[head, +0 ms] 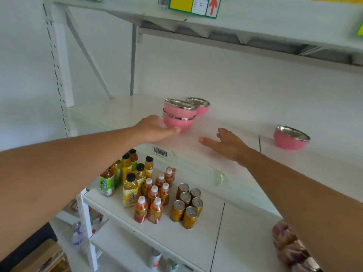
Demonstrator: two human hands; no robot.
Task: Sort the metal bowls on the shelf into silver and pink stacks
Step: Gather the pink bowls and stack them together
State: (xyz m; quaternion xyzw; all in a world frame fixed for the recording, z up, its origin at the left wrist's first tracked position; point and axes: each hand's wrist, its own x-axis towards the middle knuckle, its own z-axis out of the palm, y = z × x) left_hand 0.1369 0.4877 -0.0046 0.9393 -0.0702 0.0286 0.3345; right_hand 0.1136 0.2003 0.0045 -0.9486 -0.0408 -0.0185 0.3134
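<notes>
Left hand [155, 128] is laid against the lower left side of a two-bowl pink stack [179, 115], thumb stretched along its base, fingers hidden behind it; whether the stack is truly gripped cannot be told. Right hand [225, 144] is held open and empty, fingers spread, palm just above the shelf [225, 173], near the stack's right but apart from it. The stack is seen upright on the white middle shelf, one pink bowl nested in another, steel rims showing. A third pink bowl [198, 106] is set just behind and to the right of the stack, touching or nearly so. A fourth pink bowl [291, 138] is placed well apart at the far right, slightly tilted, its silver inside visible. A barcode label [160, 152] is stuck on the shelf's front edge. On the shelf below, drink bottles [137, 185] are grouped at left and gold cans [187, 205] are clustered beside them. Above, a yellow and green tag [193, 4] with a red arrow is fixed to the upper shelf edge.
</notes>
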